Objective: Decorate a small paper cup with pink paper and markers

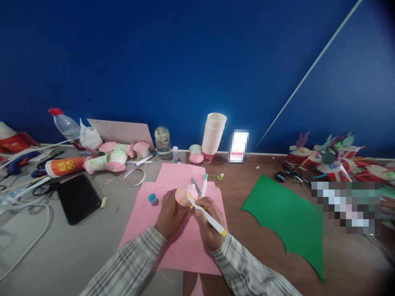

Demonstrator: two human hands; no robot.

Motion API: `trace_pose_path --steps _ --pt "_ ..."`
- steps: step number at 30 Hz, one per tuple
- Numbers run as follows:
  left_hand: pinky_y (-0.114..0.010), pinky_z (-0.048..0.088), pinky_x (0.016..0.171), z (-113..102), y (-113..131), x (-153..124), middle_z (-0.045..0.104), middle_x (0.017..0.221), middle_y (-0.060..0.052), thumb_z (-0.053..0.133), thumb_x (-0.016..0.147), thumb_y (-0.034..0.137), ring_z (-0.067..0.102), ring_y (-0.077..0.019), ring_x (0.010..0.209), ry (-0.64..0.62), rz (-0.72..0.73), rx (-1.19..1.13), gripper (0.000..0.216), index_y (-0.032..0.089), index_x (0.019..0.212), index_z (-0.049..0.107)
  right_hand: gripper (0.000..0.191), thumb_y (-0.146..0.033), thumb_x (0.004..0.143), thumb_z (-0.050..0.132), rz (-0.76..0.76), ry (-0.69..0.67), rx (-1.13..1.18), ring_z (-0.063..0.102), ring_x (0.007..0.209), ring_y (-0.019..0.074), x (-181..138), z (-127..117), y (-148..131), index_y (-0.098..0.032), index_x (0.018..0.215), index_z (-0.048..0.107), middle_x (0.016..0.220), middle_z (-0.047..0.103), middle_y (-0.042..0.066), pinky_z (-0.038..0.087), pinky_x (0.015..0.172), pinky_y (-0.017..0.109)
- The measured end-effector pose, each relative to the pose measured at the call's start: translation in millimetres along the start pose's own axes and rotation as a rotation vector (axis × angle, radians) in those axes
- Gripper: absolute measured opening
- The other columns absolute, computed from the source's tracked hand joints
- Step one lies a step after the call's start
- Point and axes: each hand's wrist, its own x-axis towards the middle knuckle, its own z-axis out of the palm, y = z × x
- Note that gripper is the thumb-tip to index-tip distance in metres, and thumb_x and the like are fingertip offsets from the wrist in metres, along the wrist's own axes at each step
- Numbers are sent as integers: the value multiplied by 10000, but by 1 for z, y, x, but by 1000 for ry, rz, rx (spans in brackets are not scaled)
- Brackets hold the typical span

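Note:
My left hand [170, 213] is closed around a small pink round paper piece [185, 195] with yellow marks, held just above the pink paper sheets [173, 246]. My right hand [208, 220] grips a white marker with a yellow end [210, 218], and its tip touches the pink piece. A blue marker cap [152, 199] lies on the pink sheet left of my left hand. Two more markers [200, 186] lie on the sheet just beyond my hands.
A green cut sheet [286, 218] lies to the right. A stack of paper cups [212, 135], a glass jar [162, 142] and pink-topped cup mushrooms [114, 158] stand at the back. A black tablet [78, 197], scissors, cables and a bottle lie left; decorated red cups [327, 162] right.

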Motion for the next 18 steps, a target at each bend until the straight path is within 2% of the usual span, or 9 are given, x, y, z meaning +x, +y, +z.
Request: trace_pose_path --steps 18 --pt "-438 463 763 -1 2 0 594 953 -49 644 620 309 531 -268 881 -7 -9 1 429 272 1026 512 130 -219 790 501 -36 -3 1 595 685 178 0 1 0 -218 872 601 739 628 4 497 663 327"
